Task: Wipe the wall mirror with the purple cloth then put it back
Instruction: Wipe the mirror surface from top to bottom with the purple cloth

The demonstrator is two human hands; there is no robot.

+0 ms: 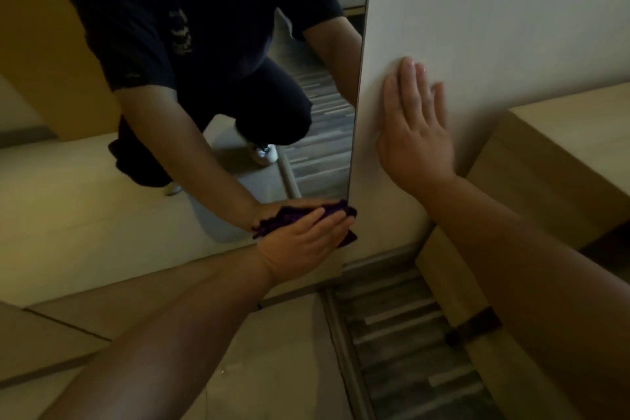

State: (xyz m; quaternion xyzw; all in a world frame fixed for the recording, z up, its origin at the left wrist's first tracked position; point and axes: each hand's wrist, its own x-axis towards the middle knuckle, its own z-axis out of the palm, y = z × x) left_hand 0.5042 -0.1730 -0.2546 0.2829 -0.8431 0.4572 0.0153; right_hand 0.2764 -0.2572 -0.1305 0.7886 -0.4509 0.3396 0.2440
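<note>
— Two hands on my list. Item one: my left hand (303, 245), fingers laid flat and pressing the crumpled purple cloth (289, 216) against the glass. Item two: my right hand (414, 128), open, palm flat on the plain white wall (494, 10) just beside the mirror's edge, holding nothing.

— And the cloth's position on the mirror?

— Bottom right corner of the tall frameless wall mirror (238, 95), touching the glass, a fold poking out past my fingertips near the edge.

— Step in hand?

— I judge it the wiping step, at the lowest corner. Whether the upper glass is clean I cannot tell; the light is dim.

— Next move calls for?

— Steady pressure along the bottom edge, cloth kept bunched under the palm. The put-back is not yet done, and no resting place for the cloth shows.
</note>
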